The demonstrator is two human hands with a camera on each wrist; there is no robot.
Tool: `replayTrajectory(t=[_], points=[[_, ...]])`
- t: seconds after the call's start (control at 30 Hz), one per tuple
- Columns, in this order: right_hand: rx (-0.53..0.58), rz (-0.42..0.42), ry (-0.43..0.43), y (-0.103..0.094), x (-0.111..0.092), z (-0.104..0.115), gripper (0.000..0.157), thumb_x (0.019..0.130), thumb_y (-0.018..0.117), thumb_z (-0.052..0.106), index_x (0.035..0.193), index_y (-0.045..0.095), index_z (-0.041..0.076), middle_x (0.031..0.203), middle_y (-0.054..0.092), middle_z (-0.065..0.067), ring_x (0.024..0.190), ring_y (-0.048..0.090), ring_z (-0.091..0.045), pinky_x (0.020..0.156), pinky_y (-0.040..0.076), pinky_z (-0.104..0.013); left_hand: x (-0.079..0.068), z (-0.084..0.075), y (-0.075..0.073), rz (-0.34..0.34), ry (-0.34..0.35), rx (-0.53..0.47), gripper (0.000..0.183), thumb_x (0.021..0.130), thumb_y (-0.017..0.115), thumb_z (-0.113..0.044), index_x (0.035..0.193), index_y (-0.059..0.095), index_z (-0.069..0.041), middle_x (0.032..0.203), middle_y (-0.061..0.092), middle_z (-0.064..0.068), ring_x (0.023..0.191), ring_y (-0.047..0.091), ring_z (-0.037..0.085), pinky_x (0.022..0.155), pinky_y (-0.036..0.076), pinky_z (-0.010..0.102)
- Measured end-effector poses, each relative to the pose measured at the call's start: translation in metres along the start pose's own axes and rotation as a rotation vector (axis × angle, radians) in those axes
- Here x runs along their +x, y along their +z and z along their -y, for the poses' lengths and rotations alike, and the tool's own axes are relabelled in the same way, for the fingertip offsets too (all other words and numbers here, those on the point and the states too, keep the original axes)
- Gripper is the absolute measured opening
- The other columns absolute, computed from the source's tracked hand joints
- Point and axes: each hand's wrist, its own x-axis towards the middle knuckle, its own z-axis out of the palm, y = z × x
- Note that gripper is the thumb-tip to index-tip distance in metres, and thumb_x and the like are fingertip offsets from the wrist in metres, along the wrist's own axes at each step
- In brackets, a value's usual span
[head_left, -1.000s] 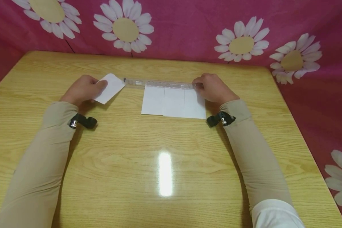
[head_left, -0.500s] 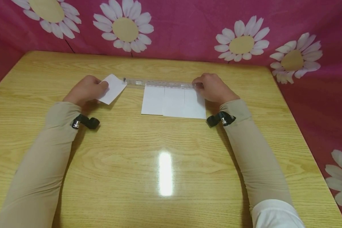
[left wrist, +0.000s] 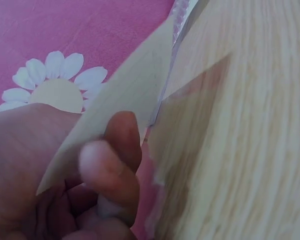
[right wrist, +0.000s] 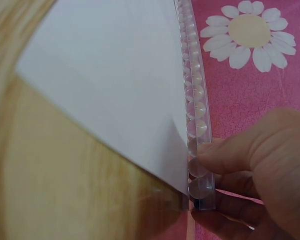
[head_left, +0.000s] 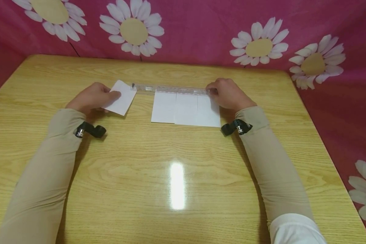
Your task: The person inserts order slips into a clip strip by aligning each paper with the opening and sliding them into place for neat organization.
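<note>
My left hand (head_left: 93, 97) pinches a small white paper sheet (head_left: 125, 98) between thumb and fingers. Its far corner overlaps the left end of a clear plastic strip (head_left: 170, 89) in the head view. The right hand (head_left: 230, 95) grips the strip's right end. Seen from the right wrist, the strip (right wrist: 196, 100) has a row of round, bead-like shapes along its length. Three more white sheets (head_left: 186, 110) lie side by side, their upper edges along the strip. In the left wrist view the held sheet (left wrist: 125, 85) is tilted up from the table, with fingertips beneath it.
The wood-patterned table (head_left: 140, 169) carries a bright light reflection near its middle. Behind it and to the right hangs a pink cloth (head_left: 195, 30) with large white daisies. A black wrist strap with a camera mount (head_left: 91, 130) sits on the left wrist, another (head_left: 236, 127) on the right.
My left hand has shifted slightly right and turned the held sheet, bringing its corner over the strip's left end. The right hand, strip and three sheets stay put.
</note>
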Motion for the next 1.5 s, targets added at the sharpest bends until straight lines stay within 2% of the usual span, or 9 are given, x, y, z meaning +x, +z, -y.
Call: replayTrajectory(t=[0.2, 0.33, 0.57, 0.93, 1.07, 1.2, 1.37, 1.5], points=[[0.007, 0.003, 0.014, 0.001, 0.000, 0.000, 0.030, 0.104, 0.054, 0.010, 0.129, 0.071, 0.005, 0.116, 0.073, -0.019, 0.101, 0.061, -0.031, 0.103, 0.052, -0.047, 0.002, 0.000, 0.000, 0.004, 0.029, 0.009, 0.064, 0.103, 0.051, -0.056, 0.128, 0.059, 0.002, 0.095, 0.062, 0.005, 0.090, 0.054, 0.023, 0.076, 0.044, 0.034], [0.008, 0.005, 0.012, 0.000, 0.000, 0.000, 0.031, 0.104, 0.053, 0.010, 0.130, 0.070, 0.006, 0.116, 0.073, -0.020, 0.100, 0.060, -0.030, 0.101, 0.052, -0.047, 0.004, 0.000, 0.003, -0.004, 0.033, 0.011, 0.063, 0.103, 0.051, -0.055, 0.125, 0.062, 0.002, 0.088, 0.061, 0.002, 0.085, 0.055, 0.021, 0.073, 0.045, 0.033], [0.010, 0.010, 0.022, 0.000, -0.001, 0.000, 0.031, 0.104, 0.053, 0.009, 0.131, 0.070, 0.005, 0.119, 0.073, -0.020, 0.103, 0.062, -0.031, 0.104, 0.052, -0.048, 0.006, -0.004, 0.008, 0.020, 0.032, 0.017, 0.060, 0.104, 0.051, -0.054, 0.122, 0.064, 0.002, 0.079, 0.058, -0.002, 0.066, 0.055, 0.015, 0.065, 0.044, 0.030], [0.013, 0.018, 0.032, 0.000, 0.000, 0.000, 0.031, 0.105, 0.055, 0.011, 0.132, 0.069, 0.006, 0.121, 0.073, -0.019, 0.104, 0.062, -0.031, 0.105, 0.052, -0.048, 0.005, -0.007, 0.016, 0.036, 0.006, -0.045, 0.063, 0.103, 0.053, -0.054, 0.131, 0.057, 0.002, 0.087, 0.056, 0.000, 0.061, 0.053, 0.012, 0.063, 0.044, 0.029], [0.015, 0.018, 0.033, 0.001, 0.000, -0.001, 0.032, 0.105, 0.055, 0.012, 0.133, 0.069, 0.006, 0.121, 0.073, -0.018, 0.102, 0.061, -0.030, 0.103, 0.052, -0.047, 0.005, -0.011, 0.019, 0.038, 0.016, -0.050, 0.063, 0.103, 0.053, -0.054, 0.130, 0.057, 0.002, 0.081, 0.055, -0.002, 0.056, 0.052, 0.009, 0.057, 0.042, 0.028], [0.011, 0.006, 0.021, 0.001, 0.000, -0.001, 0.031, 0.104, 0.055, 0.011, 0.131, 0.070, 0.005, 0.120, 0.073, -0.020, 0.102, 0.063, -0.031, 0.102, 0.052, -0.047, 0.005, -0.015, 0.020, 0.033, 0.033, -0.022, 0.061, 0.104, 0.052, -0.053, 0.126, 0.061, 0.003, 0.069, 0.051, -0.006, 0.052, 0.051, 0.008, 0.054, 0.040, 0.027], [0.012, 0.008, 0.023, 0.001, 0.001, -0.001, 0.031, 0.104, 0.055, 0.011, 0.131, 0.070, 0.006, 0.119, 0.073, -0.020, 0.102, 0.062, -0.031, 0.103, 0.052, -0.047, 0.004, -0.018, 0.021, 0.014, 0.011, 0.026, 0.064, 0.104, 0.049, -0.055, 0.131, 0.058, 0.003, 0.074, 0.052, -0.004, 0.054, 0.051, 0.009, 0.058, 0.041, 0.029], [0.011, 0.013, 0.020, 0.001, 0.001, -0.002, 0.031, 0.105, 0.054, 0.011, 0.131, 0.070, 0.006, 0.118, 0.072, -0.020, 0.101, 0.061, -0.031, 0.102, 0.052, -0.047, 0.004, -0.020, 0.022, 0.001, 0.006, 0.053, 0.063, 0.104, 0.049, -0.054, 0.128, 0.058, 0.003, 0.075, 0.052, -0.002, 0.058, 0.053, 0.012, 0.062, 0.042, 0.030]])
